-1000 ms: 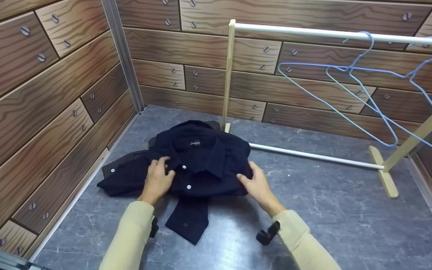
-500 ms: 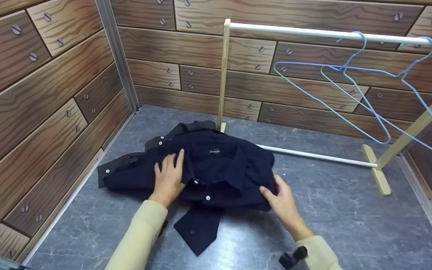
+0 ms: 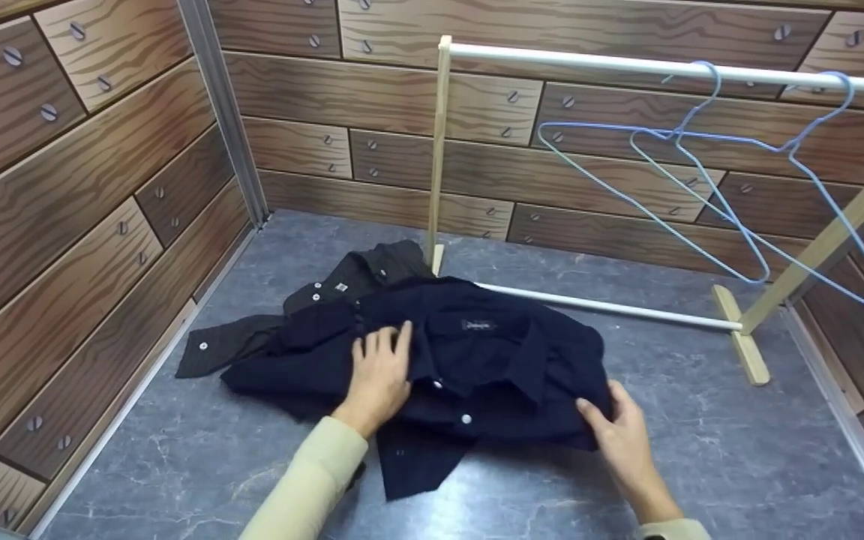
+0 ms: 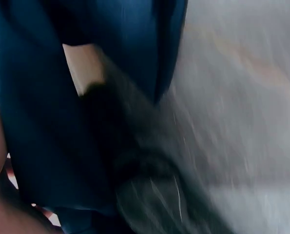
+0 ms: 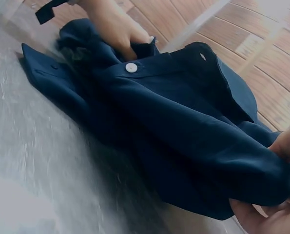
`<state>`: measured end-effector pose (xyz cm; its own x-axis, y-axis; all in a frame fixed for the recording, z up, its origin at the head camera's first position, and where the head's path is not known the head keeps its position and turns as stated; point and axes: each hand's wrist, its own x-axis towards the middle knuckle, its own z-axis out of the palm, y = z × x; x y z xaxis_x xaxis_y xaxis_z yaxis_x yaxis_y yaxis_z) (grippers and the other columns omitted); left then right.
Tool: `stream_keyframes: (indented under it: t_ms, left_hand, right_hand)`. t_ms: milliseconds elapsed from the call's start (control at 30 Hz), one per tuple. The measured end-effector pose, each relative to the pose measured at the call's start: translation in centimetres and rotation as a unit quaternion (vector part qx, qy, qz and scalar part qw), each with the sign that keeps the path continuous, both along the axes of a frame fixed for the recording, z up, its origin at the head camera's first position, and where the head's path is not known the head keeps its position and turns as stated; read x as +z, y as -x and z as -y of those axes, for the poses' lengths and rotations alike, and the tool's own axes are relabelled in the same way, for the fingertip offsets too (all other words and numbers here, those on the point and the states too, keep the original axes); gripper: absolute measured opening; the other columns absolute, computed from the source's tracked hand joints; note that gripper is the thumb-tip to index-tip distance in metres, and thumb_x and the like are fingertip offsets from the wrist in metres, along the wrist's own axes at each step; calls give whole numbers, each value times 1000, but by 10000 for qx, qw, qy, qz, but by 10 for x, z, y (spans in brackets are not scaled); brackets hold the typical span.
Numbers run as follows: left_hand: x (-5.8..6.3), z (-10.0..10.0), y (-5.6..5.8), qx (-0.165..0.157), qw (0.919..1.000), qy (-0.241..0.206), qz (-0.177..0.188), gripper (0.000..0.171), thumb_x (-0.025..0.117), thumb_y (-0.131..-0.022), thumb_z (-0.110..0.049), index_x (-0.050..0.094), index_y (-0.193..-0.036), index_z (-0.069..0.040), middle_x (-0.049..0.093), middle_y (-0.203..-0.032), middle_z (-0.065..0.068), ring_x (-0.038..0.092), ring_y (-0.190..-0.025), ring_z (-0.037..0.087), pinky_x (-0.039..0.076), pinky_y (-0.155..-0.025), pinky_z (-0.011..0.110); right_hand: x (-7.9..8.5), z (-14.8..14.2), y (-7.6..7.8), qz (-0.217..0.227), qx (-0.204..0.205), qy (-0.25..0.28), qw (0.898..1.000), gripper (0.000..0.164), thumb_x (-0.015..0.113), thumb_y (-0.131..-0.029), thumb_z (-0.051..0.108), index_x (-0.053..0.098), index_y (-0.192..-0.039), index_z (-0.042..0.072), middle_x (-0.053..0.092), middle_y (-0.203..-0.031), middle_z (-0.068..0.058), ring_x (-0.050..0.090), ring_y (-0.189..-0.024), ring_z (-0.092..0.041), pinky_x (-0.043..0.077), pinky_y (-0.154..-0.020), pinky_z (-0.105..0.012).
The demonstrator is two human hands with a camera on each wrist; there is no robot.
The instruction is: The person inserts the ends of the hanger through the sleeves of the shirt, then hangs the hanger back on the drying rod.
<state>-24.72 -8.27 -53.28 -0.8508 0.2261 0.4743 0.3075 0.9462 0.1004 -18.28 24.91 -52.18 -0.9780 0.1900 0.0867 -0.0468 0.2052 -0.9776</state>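
Note:
A navy button-up shirt (image 3: 499, 412) lies bunched between my hands, its collar turned up toward me and a label inside the neck. My left hand (image 3: 381, 379) grips the cloth beside the collar; in the right wrist view the left hand (image 5: 116, 27) shows with its fingers at the cloth near a white button (image 5: 131, 67). At the opposite side my right hand (image 3: 623, 435) pinches the shirt's edge, thumb on top and fingers beneath. A cuff-like flap (image 3: 421, 465) hangs toward me. The left wrist view is blurred, with navy cloth (image 4: 42, 122) covering much of it.
A dark grey garment (image 3: 233, 341) with white buttons lies partly under the navy shirt. Behind stands a clothes rack (image 3: 441, 150) with a white top rail (image 3: 589, 61). Two blue wire hangers (image 3: 702, 161) hang from it, toward the right. Wood-patterned walls (image 3: 102, 225) enclose the grey floor (image 3: 177, 450).
Both hands have moved right and toward me, drawing the navy shirt along. More of the dark grey garment beneath now shows at the left and back. The head view has shifted slightly.

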Motion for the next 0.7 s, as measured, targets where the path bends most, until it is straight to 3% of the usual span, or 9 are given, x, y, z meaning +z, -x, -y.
stream_keyframes:
  t_ms: [233, 533, 700]
  left_hand:
    - [-15, -34, -11, -475, 9982, -95, 347, 76, 72, -75, -11, 46, -146, -7, 54, -134, 18, 52, -120, 38, 41, -102, 61]
    - [-21, -77, -20, -842, 9906, -300, 1032, 73, 69, -82, -13, 41, -149, -11, 55, -136, 16, 52, -123, 35, 41, -105, 57]
    - [-21, -109, -16, -917, 9900, -472, 961, 70, 69, -84, -15, 43, -149, -14, 58, -133, 12, 54, -120, 33, 41, -104, 57]
  right_hand:
    - [-4, -32, -16, 387, -484, 249, 9978, 33, 62, -94, 0, 52, -125, -6, 64, -100, 12, 60, -93, -1, 52, -80, -19]
    - [-14, -73, -30, 683, -1340, 420, 9877, 29, 62, -95, 5, 52, -121, -3, 64, -88, 18, 60, -83, 1, 51, -73, -16]
    - [-21, -96, -39, 920, -1813, 445, 9781, 27, 61, -95, 9, 51, -119, -1, 60, -84, 22, 57, -83, 5, 48, -73, -12]
